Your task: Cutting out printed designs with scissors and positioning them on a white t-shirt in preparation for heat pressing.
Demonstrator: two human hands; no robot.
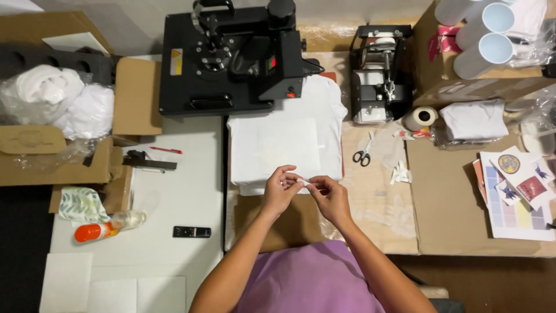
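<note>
My left hand and my right hand meet over the near edge of a white garment laid flat on the press bed. Both pinch a small pale strip, perhaps tape, between their fingertips. A sheet of white paper lies on top of the garment. The black heat press stands swung to the back left, above the garment.
Scissors and scraps of tape lie right of the garment. A mug press, a tape roll, folded white cloth and printed sheets sit at right. A remote, a bottle and cardboard boxes are at left.
</note>
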